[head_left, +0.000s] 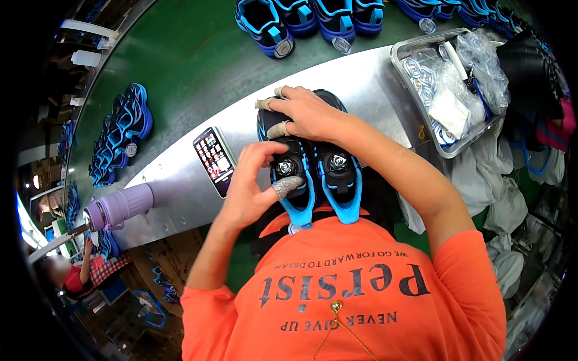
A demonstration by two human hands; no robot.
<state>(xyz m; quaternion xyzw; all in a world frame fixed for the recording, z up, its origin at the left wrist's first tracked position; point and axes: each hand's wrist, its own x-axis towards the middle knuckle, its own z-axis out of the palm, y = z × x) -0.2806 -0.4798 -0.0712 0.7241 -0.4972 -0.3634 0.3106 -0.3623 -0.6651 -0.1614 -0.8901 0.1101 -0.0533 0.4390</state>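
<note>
A pair of black shoes with blue trim lies toe-away on a metal table in front of me. My right hand presses down on the toes of both shoes, with tape wraps on some fingers. My left hand pinches the round dial on the left shoe, its thumb wrapped in grey tape. The right shoe lies next to it, and its dial is untouched.
A smartphone lies on the table left of the shoes, and a purple bottle lies further left. A metal tray with bagged round dials stands at the right. Blue shoes line the green belt beyond. Another person is at the lower left.
</note>
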